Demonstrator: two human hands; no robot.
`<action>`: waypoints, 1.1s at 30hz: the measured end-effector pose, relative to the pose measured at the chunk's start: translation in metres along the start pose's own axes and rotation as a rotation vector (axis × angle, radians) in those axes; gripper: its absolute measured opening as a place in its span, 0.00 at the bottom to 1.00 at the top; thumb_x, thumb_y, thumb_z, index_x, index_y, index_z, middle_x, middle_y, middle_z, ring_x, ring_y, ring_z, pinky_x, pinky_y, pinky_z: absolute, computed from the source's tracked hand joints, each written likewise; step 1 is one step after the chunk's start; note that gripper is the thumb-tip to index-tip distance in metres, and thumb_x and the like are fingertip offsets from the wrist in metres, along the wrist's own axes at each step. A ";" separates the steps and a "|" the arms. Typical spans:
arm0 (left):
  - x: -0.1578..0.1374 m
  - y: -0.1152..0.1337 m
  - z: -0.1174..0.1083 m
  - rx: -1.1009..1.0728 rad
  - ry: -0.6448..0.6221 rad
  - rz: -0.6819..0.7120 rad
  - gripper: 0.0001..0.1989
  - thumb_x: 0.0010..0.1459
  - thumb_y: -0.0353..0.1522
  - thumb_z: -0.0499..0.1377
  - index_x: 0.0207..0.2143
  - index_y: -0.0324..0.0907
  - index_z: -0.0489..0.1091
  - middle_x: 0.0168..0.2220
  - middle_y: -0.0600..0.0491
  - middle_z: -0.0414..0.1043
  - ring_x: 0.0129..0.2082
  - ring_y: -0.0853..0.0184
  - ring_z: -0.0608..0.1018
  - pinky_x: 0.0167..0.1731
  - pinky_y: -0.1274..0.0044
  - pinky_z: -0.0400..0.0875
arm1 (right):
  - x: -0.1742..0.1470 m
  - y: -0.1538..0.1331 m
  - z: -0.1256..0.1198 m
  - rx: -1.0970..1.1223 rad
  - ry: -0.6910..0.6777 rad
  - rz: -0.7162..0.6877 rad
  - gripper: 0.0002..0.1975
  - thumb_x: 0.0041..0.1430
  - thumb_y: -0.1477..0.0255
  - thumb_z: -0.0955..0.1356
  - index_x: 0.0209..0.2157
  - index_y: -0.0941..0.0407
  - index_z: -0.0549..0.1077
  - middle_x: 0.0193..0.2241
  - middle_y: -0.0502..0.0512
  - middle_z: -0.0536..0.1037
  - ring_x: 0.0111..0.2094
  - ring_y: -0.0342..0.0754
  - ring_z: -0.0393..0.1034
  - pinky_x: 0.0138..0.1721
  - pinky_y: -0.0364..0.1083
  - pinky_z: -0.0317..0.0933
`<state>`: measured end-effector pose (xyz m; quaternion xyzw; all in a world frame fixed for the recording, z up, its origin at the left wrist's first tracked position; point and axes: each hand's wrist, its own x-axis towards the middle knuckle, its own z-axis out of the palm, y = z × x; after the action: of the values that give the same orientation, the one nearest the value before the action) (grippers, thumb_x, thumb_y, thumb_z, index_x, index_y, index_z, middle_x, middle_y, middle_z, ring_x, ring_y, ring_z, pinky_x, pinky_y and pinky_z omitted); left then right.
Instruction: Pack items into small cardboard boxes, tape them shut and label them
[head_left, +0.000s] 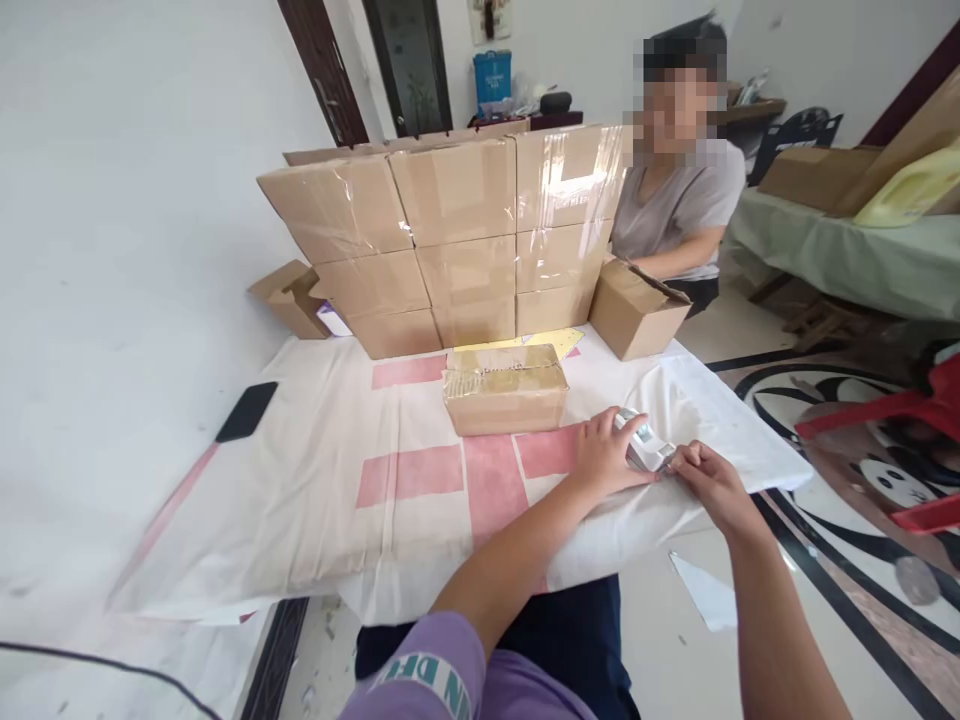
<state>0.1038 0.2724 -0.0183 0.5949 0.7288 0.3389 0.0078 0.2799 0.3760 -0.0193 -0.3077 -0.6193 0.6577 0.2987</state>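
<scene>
My left hand [604, 455] is wrapped round a small white and grey tape dispenser [646, 445], held low over the right front of the table. Fingers closed in a pinch, my right hand [705, 478] touches the dispenser's right end; what lies between those fingertips is too small to make out. A taped cardboard box [508, 405] rests on the cloth just left of my left hand, its top seam covered with shiny tape.
Behind the box rises a stack of taped cartons [465, 250]. An open carton [637, 310] stands at the right, near a seated person [679, 200]. A black phone-like slab [247, 411] lies at left on the white tablecloth [315, 500]. Another open carton [292, 300] sits back left.
</scene>
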 end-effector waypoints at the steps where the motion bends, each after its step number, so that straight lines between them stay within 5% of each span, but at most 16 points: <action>1: 0.000 0.000 0.000 0.000 0.010 0.003 0.49 0.43 0.56 0.71 0.65 0.58 0.58 0.65 0.50 0.59 0.61 0.54 0.69 0.58 0.61 0.68 | 0.000 0.000 0.001 0.003 0.014 0.000 0.28 0.50 0.58 0.79 0.26 0.53 0.57 0.26 0.48 0.71 0.33 0.46 0.65 0.36 0.44 0.59; 16: 0.003 -0.004 -0.001 0.037 0.033 0.057 0.46 0.47 0.54 0.70 0.66 0.57 0.59 0.64 0.47 0.58 0.58 0.53 0.68 0.52 0.63 0.69 | -0.004 -0.007 0.022 0.085 0.305 0.091 0.30 0.39 0.65 0.84 0.24 0.54 0.58 0.21 0.46 0.67 0.26 0.41 0.61 0.25 0.38 0.56; 33: 0.003 -0.008 -0.006 0.002 0.001 0.059 0.38 0.58 0.49 0.64 0.68 0.55 0.59 0.64 0.45 0.58 0.57 0.51 0.68 0.50 0.66 0.67 | -0.003 -0.010 0.023 0.008 0.318 0.035 0.27 0.37 0.70 0.83 0.24 0.55 0.61 0.22 0.47 0.69 0.26 0.42 0.64 0.27 0.41 0.55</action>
<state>0.0932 0.2714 -0.0161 0.6159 0.7114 0.3385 -0.0034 0.2642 0.3598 -0.0084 -0.4174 -0.5563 0.6082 0.3826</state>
